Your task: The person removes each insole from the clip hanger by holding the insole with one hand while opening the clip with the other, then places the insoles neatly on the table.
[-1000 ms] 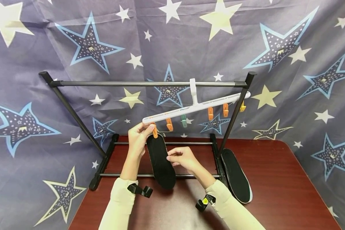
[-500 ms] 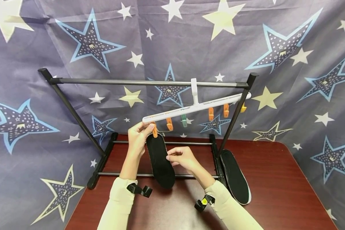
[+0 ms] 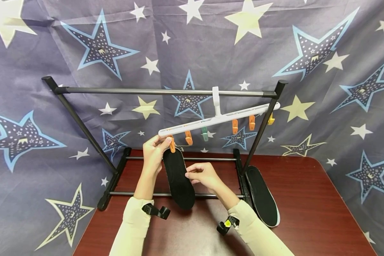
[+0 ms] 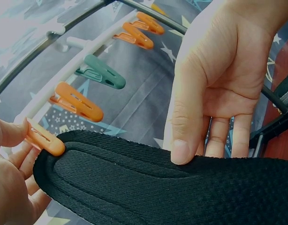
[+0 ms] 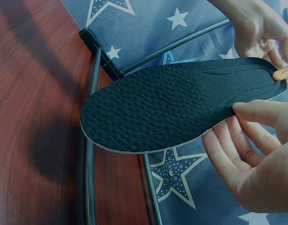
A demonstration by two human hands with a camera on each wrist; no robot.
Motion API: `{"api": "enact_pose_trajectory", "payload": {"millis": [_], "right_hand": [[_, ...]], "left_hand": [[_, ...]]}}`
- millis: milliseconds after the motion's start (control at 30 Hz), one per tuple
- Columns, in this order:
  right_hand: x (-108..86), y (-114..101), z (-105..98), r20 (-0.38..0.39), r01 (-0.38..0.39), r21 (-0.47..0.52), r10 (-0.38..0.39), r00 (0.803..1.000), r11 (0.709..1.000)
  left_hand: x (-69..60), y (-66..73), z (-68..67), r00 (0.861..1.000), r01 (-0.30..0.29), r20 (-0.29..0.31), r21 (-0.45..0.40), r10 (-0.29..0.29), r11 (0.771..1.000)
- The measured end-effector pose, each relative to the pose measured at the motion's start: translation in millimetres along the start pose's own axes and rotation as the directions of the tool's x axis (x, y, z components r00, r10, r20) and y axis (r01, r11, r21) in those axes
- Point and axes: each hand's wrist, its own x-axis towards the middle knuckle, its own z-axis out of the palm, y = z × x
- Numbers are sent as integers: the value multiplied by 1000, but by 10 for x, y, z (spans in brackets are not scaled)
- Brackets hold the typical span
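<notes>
A black insole (image 3: 178, 179) hangs from the leftmost orange clip (image 3: 172, 145) of a white clip hanger (image 3: 192, 126). My left hand (image 3: 152, 155) pinches that clip between thumb and fingers, close under the hanger's low end. In the left wrist view the orange clip (image 4: 46, 139) overlaps the heel edge of the insole (image 4: 134, 180). My right hand (image 3: 204, 176) pinches the insole's right edge about midway, thumb on the black face (image 5: 158, 105) and fingers behind. The hanger hooks over the rack's top bar (image 3: 131, 91) and tilts down to the left.
Another black insole (image 3: 263, 197) lies on the red-brown table (image 3: 313, 206), right of the rack's black foot. More orange clips (image 3: 188, 138), a green clip (image 3: 205, 134) and a yellow clip (image 3: 270, 119) hang along the hanger. A star-patterned cloth (image 3: 185, 42) covers the wall behind.
The head view has shifted slightly. Both hands, the insole and the hanger hold nearly the same positions.
</notes>
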Motion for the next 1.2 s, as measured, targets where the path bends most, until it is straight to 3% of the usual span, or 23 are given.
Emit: {"api": "enact_pose_trajectory", "payload": {"millis": [667,933,1200], "right_hand": [[-11,-72,1,-60,-57,-37,54,997,998],[-22,-110,1,-54,-58,-25,57,997,998],[-30,-124,0,-63,-68,-30,66,996,997]], "left_hand": [[5,-34,36,999,-1,-39,1,1,1000],[10,-28,54,1000,-18,-22,-56,16,998],[23,-39,64,999,-11,-39,-26,10,1000]]}}
